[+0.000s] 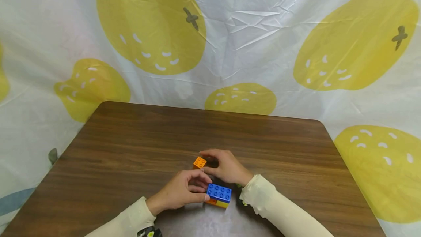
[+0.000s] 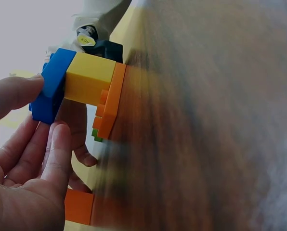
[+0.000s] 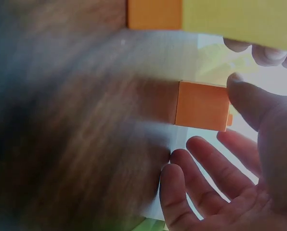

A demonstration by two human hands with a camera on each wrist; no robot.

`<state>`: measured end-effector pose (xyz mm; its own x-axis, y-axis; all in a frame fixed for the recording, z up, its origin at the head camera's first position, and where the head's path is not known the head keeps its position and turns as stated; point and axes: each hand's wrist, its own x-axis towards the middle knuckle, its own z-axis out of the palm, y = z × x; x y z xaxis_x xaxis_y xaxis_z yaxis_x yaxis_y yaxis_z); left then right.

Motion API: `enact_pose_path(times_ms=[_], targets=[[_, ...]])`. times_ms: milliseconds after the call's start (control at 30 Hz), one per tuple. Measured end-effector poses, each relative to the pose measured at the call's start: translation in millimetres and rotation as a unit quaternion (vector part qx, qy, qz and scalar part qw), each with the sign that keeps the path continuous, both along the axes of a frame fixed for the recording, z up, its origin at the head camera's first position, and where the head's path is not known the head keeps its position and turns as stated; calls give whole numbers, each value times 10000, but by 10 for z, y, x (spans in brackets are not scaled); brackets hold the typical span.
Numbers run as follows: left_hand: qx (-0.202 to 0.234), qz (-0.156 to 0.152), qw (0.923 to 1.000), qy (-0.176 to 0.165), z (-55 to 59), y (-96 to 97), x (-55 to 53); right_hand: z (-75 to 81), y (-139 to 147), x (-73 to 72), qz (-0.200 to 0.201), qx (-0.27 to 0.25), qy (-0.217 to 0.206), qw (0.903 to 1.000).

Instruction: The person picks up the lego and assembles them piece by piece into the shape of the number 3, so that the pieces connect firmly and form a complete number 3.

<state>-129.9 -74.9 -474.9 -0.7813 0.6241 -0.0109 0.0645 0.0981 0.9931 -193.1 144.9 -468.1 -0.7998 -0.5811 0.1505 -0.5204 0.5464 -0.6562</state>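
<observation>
My left hand (image 1: 179,190) pinches a blue brick (image 1: 219,191) between thumb and fingers. The blue brick sits on top of a yellow brick (image 2: 91,77), which stands on an orange brick (image 2: 113,98) at the tabletop. My right hand (image 1: 227,165) is beside a small square orange brick (image 1: 199,162) farther back on the table. In the right wrist view its thumb lies against that brick's upper corner, while the other fingers are spread below it. Part of a green piece (image 2: 97,135) shows behind the lower orange brick; most of it is hidden.
Both hands work over a brown wood-grain table (image 1: 148,134). Behind it hangs a white cloth (image 1: 230,57) printed with yellow lemons. A dark device with a yellow tag (image 1: 149,232) is strapped at the left wrist.
</observation>
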Motion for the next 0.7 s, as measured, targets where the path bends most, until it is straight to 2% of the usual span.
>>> enact_pose_path(times_ms=[367,700], targets=[[-2,-8,10000,44,-3,-6,-4,-15,-38,-9,81,305,371,9988],[-33,-32,10000,-47,7,-14,-8,14,-41,-11,-116,499,57,9987]])
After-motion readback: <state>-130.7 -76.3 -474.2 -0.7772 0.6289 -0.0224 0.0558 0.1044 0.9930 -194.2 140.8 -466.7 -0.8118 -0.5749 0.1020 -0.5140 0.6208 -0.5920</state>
